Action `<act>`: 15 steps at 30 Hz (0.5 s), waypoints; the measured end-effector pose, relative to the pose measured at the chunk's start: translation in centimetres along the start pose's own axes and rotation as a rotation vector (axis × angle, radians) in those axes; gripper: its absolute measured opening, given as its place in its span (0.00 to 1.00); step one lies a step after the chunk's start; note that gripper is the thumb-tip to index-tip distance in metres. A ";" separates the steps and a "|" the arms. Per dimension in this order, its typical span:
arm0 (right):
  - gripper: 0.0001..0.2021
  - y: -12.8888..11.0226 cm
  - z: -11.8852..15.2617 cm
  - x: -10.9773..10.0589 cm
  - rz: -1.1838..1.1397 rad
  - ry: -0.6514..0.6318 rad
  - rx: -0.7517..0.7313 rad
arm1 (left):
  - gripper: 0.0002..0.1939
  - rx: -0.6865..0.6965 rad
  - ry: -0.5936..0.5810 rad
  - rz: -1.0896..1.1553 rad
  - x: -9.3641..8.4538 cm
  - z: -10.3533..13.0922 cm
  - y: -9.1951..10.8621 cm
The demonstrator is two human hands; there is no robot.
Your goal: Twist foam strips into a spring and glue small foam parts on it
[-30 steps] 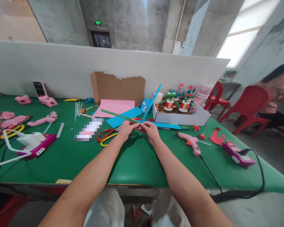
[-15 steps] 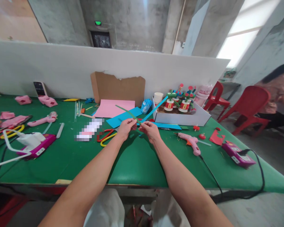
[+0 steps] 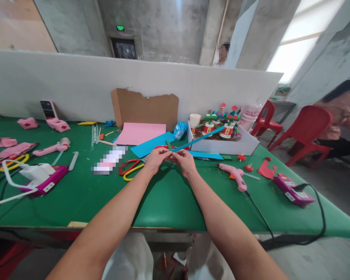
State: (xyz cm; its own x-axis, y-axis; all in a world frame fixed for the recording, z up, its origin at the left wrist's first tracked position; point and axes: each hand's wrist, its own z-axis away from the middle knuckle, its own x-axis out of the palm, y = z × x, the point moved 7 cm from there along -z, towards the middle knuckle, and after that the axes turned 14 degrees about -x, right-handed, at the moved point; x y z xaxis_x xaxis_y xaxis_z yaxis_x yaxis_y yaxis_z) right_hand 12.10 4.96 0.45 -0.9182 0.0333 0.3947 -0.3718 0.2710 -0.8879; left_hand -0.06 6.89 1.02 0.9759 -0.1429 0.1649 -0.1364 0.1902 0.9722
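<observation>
Blue narrow paper strip (image 3: 198,139) and green narrow paper strip (image 3: 168,146): pinching both by their near ends between clamped fingertips of left hand (image 3: 157,158) and right hand (image 3: 185,160), pointing blue rightward beyond the fingertips, green forward

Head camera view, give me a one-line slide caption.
Left hand and right hand hold a blue strip and green strip over a green table.

Blue strip (image 3: 203,137) straight, slanting up rightward; green strip (image 3: 168,146) near its lower end.
</observation>
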 end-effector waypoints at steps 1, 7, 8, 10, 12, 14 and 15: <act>0.15 0.0 0.0 0.0 0.003 0.000 0.009 | 0.18 0.013 0.006 -0.009 0.0 0.0 0.1; 0.12 -0.1 0.1 0.1 0.037 -0.022 0.017 | 0.18 -0.009 0.020 0.018 -0.1 0.1 0.2; 0.12 -0.1 0.1 0.0 0.041 -0.013 0.016 | 0.19 -0.029 0.020 0.046 -0.1 0.2 0.1; 0.11 -0.1 0.1 -0.1 0.047 0.002 0.027 | 0.20 -0.064 0.029 0.110 -0.1 0.3 0.0; 0.10 0.1 0.2 0.0 0.054 0.000 0.054 | 0.22 -0.079 0.039 0.158 -0.2 0.4 0.0; 0.09 0.3 0.3 0.1 0.053 -0.003 0.080 | 0.23 -0.082 0.043 0.179 -0.2 0.5 0.1; 0.09 0.4 0.4 0.2 0.050 -0.001 0.088 | 0.23 -0.083 0.044 0.183 -0.3 0.5 0.1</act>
State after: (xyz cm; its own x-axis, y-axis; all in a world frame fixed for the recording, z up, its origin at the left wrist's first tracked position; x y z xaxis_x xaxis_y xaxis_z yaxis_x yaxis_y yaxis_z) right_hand 11.75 4.73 0.13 -0.9359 0.0435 0.3495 -0.3364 0.1831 -0.9237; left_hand -0.40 6.45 1.14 0.9429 -0.0566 0.3283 -0.2992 0.2892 0.9093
